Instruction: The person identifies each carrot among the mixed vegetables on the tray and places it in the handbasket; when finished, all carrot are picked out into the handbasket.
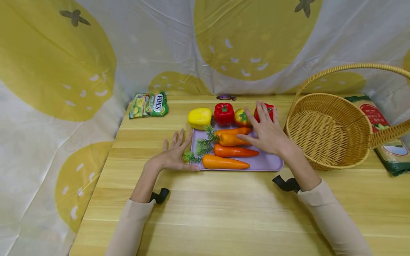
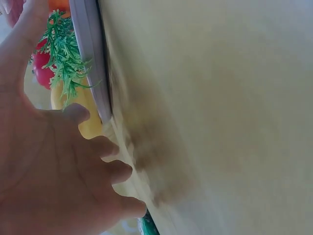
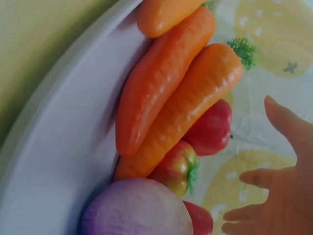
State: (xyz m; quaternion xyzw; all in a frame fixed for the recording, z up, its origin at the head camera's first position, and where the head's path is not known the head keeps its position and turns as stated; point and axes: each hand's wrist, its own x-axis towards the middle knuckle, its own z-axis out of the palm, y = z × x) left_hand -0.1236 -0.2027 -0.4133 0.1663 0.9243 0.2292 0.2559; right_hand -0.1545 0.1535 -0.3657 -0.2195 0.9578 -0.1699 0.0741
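Observation:
A lilac tray bears several orange toy carrots with green leafy tops. Spread fingers of my left hand lie at the tray's left edge; whether they touch it I cannot tell. Over the tray's right part, my right hand hovers with fingers spread, holding nothing. A yellow pepper, a red pepper and a yellow-red fruit line the back. Another red vegetable shows partly behind the right fingers. In the right wrist view, a purple-white onion-like vegetable sits on the tray, hidden from the head view.
To the right stands a wicker basket with a tall handle, beside a green and red bag. A green FOX'S packet lies at the back left. Behind the peppers lies a small purple wrapped sweet, near the curtain.

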